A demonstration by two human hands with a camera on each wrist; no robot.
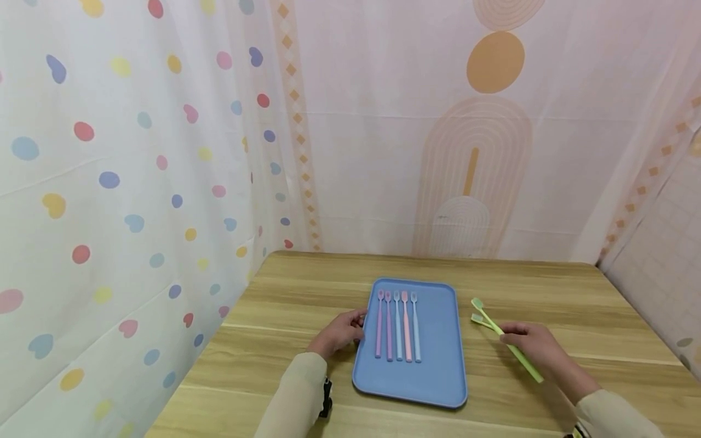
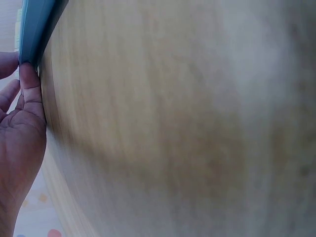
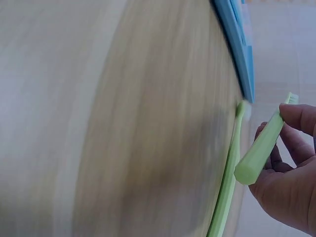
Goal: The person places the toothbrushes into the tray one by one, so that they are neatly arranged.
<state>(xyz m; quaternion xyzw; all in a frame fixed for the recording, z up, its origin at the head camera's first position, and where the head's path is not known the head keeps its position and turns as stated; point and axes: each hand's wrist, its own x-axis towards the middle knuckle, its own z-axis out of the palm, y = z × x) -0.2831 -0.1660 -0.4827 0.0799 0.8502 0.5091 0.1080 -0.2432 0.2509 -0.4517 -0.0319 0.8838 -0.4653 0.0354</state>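
A blue tray (image 1: 440, 347) lies on the table, bearing several toothbrushes side by side: two purple (image 1: 378, 331), two light blue (image 1: 416, 331) and one pink (image 1: 407, 331) between the blue ones. At the tray's left edge, my left hand (image 1: 341, 333) holds the rim; the left wrist view shows fingertips against the tray's side (image 2: 37, 34). To the right of the tray, my right hand (image 1: 532, 348) pinches a green toothbrush (image 1: 524, 363), its head pointing away. Beneath it a second green toothbrush (image 3: 227, 190) lies on the table, partly hidden by the hand in the head view.
The wooden table (image 1: 263, 340) stretches out on both sides of the tray. Behind it hangs a pale patterned curtain (image 1: 372, 182), and a dotted curtain (image 1: 137, 201) hangs along the left.
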